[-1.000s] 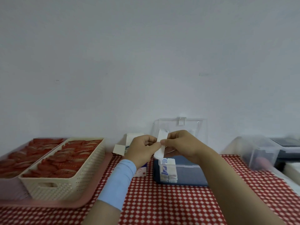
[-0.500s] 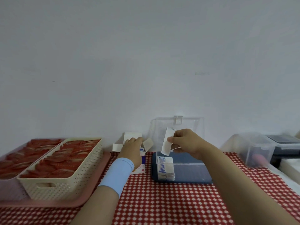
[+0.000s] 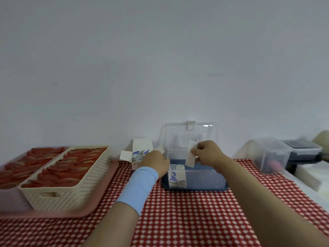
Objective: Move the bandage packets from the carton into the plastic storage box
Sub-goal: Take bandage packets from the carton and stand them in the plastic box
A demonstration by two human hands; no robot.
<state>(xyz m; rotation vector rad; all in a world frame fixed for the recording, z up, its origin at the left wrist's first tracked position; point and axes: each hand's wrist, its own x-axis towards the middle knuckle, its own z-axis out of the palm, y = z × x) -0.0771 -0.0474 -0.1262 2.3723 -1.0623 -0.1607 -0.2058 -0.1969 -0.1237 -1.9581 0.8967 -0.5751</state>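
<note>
The red-checked table (image 3: 187, 220) carries everything in 1 row along the wall. At its left, a pink tray (image 3: 99, 207) holds a cream basket (image 3: 85, 189) of red items, set aside from the work.

In the middle stands the plastic storage box (image 3: 204, 179), its clear lid (image 3: 178, 136) tipped up so the top is free for dropping things in. The carton (image 3: 140, 148) sits just to its left, flaps spread, with more packets showing in its mouth. The 2 stand close together, probably to keep each transfer short.

The left hand (image 3: 155, 163) is at the carton's mouth, likely steadying it or reaching in. Its fingers are hidden, so I cannot tell whether they grip anything.

The right hand (image 3: 207, 152) pinches 1 bandage packet (image 3: 191, 154) by its upper end. The packet hangs upright over the box, just above the stack of packets (image 3: 177, 175) at the left wall, likely so that it slots in beside them.
</note>
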